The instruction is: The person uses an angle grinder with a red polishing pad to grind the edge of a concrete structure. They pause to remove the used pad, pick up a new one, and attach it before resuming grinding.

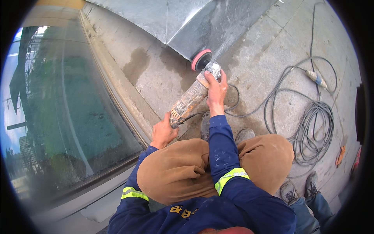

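Observation:
I hold a dusty angle polisher (189, 100) slantwise in front of my knees. My left hand (163, 132) is closed around its rear end, where the cord comes out. Near the head, my right hand (216, 91) grips the tool from the right side, thumb over the top. A round black pad with a pink-red rim (204, 55) is fitted on the head. It stands tilted at the lower edge of a grey, smooth-faced slab (194, 33). Whether pad and slab touch, I cannot tell.
A reflective glass pane (89, 105) in a frame runs along the left. Dark cable lies coiled (316, 130) on the concrete at right, with a blue-and-white connector (316, 78). Another person's shoes (289, 192) are at lower right, and a small orange object (340, 156) lies beyond.

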Demonstrator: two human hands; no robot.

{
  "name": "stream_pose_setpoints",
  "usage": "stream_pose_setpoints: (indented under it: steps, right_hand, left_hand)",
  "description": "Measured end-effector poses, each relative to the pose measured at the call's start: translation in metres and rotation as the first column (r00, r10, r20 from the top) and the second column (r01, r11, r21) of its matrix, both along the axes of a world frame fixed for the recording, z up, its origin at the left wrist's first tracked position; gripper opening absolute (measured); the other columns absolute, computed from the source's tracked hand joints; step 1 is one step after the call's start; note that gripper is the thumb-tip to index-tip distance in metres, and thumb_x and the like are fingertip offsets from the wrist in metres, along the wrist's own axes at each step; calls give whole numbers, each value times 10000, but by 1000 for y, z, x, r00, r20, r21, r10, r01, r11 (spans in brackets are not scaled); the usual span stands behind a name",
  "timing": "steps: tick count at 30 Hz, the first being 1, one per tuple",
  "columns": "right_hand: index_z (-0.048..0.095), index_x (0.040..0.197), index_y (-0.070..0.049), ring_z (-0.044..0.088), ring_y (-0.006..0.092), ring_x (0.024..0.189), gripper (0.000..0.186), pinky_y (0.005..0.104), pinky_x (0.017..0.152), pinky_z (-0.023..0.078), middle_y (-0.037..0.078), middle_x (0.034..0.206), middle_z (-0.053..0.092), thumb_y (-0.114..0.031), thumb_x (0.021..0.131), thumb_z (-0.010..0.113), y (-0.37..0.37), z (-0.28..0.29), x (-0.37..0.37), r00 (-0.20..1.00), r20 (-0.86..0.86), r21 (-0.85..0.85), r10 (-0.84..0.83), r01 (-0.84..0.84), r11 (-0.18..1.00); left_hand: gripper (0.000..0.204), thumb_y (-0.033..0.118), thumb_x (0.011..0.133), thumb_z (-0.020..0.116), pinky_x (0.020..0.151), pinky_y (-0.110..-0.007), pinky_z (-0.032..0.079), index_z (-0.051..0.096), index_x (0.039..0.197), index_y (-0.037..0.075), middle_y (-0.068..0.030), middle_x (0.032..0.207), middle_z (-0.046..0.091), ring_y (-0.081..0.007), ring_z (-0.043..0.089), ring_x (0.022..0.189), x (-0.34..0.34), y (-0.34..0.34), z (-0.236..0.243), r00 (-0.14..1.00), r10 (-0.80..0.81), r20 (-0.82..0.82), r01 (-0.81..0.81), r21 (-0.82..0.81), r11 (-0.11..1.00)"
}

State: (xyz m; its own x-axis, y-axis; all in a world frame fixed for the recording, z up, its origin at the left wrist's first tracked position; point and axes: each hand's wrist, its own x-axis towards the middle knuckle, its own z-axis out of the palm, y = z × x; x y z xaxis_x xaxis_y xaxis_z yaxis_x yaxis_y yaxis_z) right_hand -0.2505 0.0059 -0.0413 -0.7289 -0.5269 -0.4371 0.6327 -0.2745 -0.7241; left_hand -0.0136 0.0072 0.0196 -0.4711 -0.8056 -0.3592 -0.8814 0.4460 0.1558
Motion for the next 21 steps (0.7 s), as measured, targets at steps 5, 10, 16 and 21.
stream_pose_setpoints:
  steps: [5, 10, 16, 21]
  right_hand:
    - [356, 1454, 110, 594, 244, 1128, 797, 340, 948, 496, 203, 1290, 576, -140, 819, 767, -14, 8, 3, 998, 49, -84, 39, -35, 996]
    - [351, 1457, 112, 590, 249, 1137, 798, 344, 967, 485, 217, 1308, 567, -138, 820, 761, -18, -13, 5, 997, 69, -27, 34, -32, 999]
    - [372, 1451, 110, 585, 266, 1149, 807, 351, 991, 465, 234, 1311, 567, -171, 809, 774, -21, -26, 8, 998, 55, -11, -2, 2, 1000]
    - [394, 1438, 104, 592, 257, 1137, 790, 351, 987, 467, 220, 1290, 584, -177, 806, 777, -22, -13, 14, 1000, 17, 3, -15, 14, 1000]
  left_hand:
    - [659, 208, 729, 751, 667, -544, 524, 461, 1309, 89, -245, 808, 686, -463, 667, 754, 8, -4, -4, 998, -1, -57, -4, -80, 997]
    - [676, 233, 743, 757, 671, -512, 535, 456, 1329, 83, -209, 867, 698, -416, 682, 767, 7, -6, -4, 1000, -28, 14, 29, -80, 996]
    - [666, 227, 733, 772, 675, -512, 533, 467, 1310, 91, -203, 865, 697, -418, 680, 776, 8, -13, -8, 999, -39, 5, 39, -86, 996]
    - [642, 223, 730, 775, 676, -515, 529, 469, 1280, 96, -202, 850, 696, -420, 677, 776, 8, -14, -3, 1000, 22, 17, -21, -75, 997]
